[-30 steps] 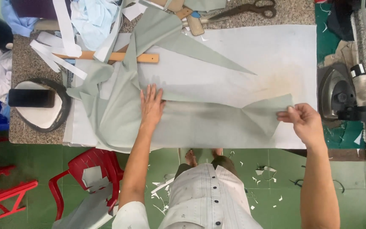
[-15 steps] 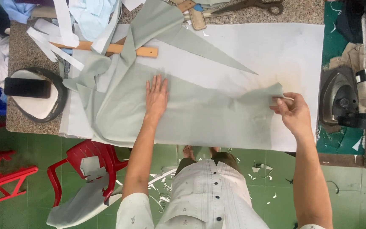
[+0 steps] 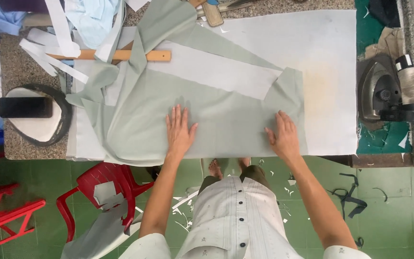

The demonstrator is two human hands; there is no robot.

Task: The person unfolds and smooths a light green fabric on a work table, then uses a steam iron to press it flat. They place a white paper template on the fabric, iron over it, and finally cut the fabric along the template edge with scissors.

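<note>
A pale sage-green piece of cloth (image 3: 226, 115) lies spread on a white pad (image 3: 322, 57) that covers the table. My left hand (image 3: 179, 130) rests flat on the cloth near its middle, fingers apart. My right hand (image 3: 283, 136) presses flat on the cloth's right end near the front edge of the table. Neither hand grips anything. The cloth's left part bunches up and runs back toward the far edge of the table.
A wooden ruler (image 3: 120, 55) lies at the back left under white fabric strips (image 3: 58, 43). A black phone (image 3: 25, 107) sits on a small oval pad. An iron (image 3: 382, 88) stands at the right. Red plastic chairs (image 3: 97, 192) and scraps are on the green floor.
My right hand let go of the cloth's right end, which now lies spread flat, and it presses down there. My left hand stayed flat on the cloth.
</note>
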